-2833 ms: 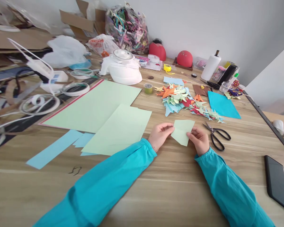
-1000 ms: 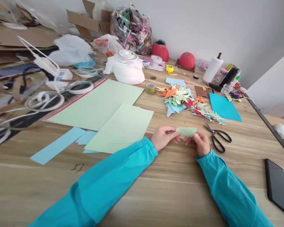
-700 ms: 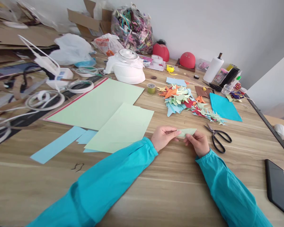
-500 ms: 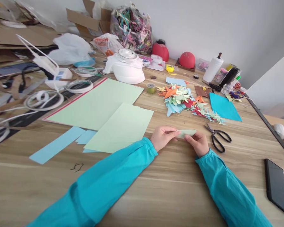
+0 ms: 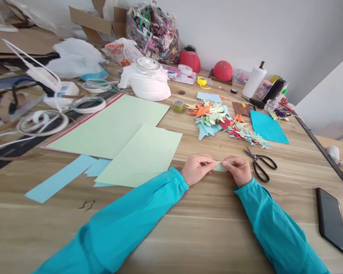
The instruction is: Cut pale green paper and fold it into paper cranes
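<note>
A small folded piece of pale green paper (image 5: pixel 220 168) is pinched between my two hands just above the table. My left hand (image 5: pixel 199 168) grips its left end, thumb in front and fingers behind. At its right end, my right hand (image 5: pixel 238 170) holds it the same way, with the thumbs close together on the top edge. Black-handled scissors (image 5: pixel 262 164) lie just right of my right hand. Beyond my hands is a pile of folded paper shapes (image 5: pixel 217 120) in orange, green, blue and red. Large pale green sheets (image 5: pixel 143 156) lie left of my left hand.
Blue paper strips (image 5: pixel 61 178) lie at the left, and a phone (image 5: pixel 333 220) at the right edge. A turquoise sheet (image 5: pixel 269 126) is behind the scissors. White cables (image 5: pixel 42 123), plastic bags and a stuffed clear bag (image 5: pixel 153 32) fill the back left.
My hands have drawn closer together on the green paper, and it has tipped so its flat side now hangs below the thumbs. The view has shifted slightly to the right.
</note>
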{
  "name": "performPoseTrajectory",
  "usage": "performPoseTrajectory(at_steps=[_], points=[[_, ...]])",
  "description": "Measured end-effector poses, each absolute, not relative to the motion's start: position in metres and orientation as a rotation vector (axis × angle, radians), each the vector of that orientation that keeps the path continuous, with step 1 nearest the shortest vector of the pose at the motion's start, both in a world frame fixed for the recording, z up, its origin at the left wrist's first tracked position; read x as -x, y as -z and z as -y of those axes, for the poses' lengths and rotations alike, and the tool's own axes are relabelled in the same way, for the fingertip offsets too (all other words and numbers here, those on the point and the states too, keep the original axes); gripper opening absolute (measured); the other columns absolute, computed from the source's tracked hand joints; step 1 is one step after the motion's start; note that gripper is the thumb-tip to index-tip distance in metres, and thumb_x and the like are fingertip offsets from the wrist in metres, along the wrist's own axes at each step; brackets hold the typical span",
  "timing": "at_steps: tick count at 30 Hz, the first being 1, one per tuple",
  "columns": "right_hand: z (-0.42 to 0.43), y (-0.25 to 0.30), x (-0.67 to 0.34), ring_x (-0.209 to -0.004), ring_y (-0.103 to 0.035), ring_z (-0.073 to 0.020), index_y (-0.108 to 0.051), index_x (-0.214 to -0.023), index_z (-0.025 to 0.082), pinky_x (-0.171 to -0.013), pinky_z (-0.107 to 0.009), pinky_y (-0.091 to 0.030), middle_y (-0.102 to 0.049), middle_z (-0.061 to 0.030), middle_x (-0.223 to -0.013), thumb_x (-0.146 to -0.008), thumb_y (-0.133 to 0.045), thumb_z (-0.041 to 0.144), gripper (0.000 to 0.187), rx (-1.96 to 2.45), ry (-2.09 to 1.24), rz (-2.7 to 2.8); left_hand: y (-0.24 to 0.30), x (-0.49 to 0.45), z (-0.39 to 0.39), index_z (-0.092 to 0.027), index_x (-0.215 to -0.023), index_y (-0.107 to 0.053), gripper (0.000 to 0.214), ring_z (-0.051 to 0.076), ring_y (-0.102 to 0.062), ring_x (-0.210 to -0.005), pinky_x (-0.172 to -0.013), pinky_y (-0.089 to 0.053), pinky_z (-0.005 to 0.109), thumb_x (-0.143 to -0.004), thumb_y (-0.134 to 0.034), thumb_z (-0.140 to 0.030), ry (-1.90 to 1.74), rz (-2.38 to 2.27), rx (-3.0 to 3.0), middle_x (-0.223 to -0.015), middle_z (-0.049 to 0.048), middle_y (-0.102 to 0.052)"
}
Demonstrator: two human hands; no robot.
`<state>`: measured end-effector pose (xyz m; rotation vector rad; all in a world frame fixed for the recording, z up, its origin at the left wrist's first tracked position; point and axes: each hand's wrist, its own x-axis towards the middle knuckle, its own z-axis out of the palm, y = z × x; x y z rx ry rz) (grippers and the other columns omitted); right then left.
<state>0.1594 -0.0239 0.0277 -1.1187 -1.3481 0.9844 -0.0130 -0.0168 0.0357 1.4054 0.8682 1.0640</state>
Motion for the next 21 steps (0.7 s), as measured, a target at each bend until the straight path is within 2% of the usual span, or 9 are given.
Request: performPoseTrajectory(at_steps=[4, 8, 11, 14, 18, 21], points=[[0.0246, -0.0263, -0.1593, -0.058, -0.057, -0.0152, -0.072, -0.062, 0.023, -0.054, -0.028, -0.045, -0.067, -0.0011, -0.061, -0.060, -0.081, 0.038, 0.018, 1.107, -0.972, 1.368, -0.0347, 0.0101, 0.0192, -0.016, -0.068, -0.071, 0.027, 0.014, -0.058, -0.060, -0.054, -0.056, 0.026, -0.067, -0.071, -0.043, -1.047, -0.892, -1.348, -0.070, 0.0031, -0.063], [0.0261, -0.0255, -0.1595, -0.059, -0.058, -0.0152, -0.072, -0.064, 0.022, -0.055, -0.027, -0.046, -0.068, -0.0016, -0.063, -0.062, -0.080, 0.040, 0.020, 1.152, -0.955, 1.417, -0.0373, 0.0099, 0.0192, -0.015, -0.059, -0.067, 0.027, 0.012, -0.053, -0.056, -0.051, -0.053, 0.023, -0.069, -0.069, -0.040, -1.054, -0.877, -1.415, -0.061, 0.0007, -0.056], [0.0272, -0.0261, -0.1599, -0.055, -0.054, -0.0136, -0.071, -0.062, 0.021, -0.051, -0.026, -0.043, -0.065, -0.0008, -0.059, -0.063, -0.078, 0.044, 0.023, 1.169, -0.982, 1.422, -0.0392, 0.0106, 0.0187, -0.015, -0.055, -0.063, 0.030, 0.011, -0.050, -0.054, -0.047, -0.049, 0.020, -0.070, -0.069, -0.041, -1.062, -0.874, -1.473, -0.058, 0.0002, -0.052], [0.0273, -0.0271, -0.1604, -0.049, -0.050, -0.0121, -0.070, -0.063, 0.021, -0.045, -0.025, -0.039, -0.063, -0.0002, -0.056, -0.067, -0.074, 0.050, 0.030, 1.195, -1.019, 1.391, -0.0391, 0.0102, 0.0192, -0.015, -0.057, -0.063, 0.032, 0.012, -0.051, -0.056, -0.046, -0.051, 0.022, -0.068, -0.070, -0.044, -1.062, -0.884, -1.407, -0.060, -0.0001, -0.051], [0.0269, -0.0285, -0.1591, -0.053, -0.056, -0.0136, -0.070, -0.077, 0.021, -0.048, -0.025, -0.044, -0.067, -0.0003, -0.064, -0.056, -0.081, 0.050, 0.038, 1.171, -1.126, 1.340, -0.0381, 0.0090, 0.0198, -0.015, -0.061, -0.065, 0.032, 0.013, -0.054, -0.059, -0.049, -0.055, 0.024, -0.068, -0.070, -0.045, -1.119, -0.893, -1.315, -0.065, 0.0006, -0.053], [0.0271, -0.0290, -0.1568, -0.054, -0.058, -0.0144, -0.068, -0.070, 0.019, -0.052, -0.026, -0.048, -0.067, -0.0009, -0.060, -0.055, -0.083, 0.047, 0.035, 1.151, -1.184, 1.401, -0.0386, 0.0087, 0.0199, -0.015, -0.059, -0.064, 0.033, 0.013, -0.055, -0.059, -0.049, -0.056, 0.024, -0.067, -0.072, -0.045, -1.155, -0.874, -1.289, -0.064, 0.0005, -0.054]])
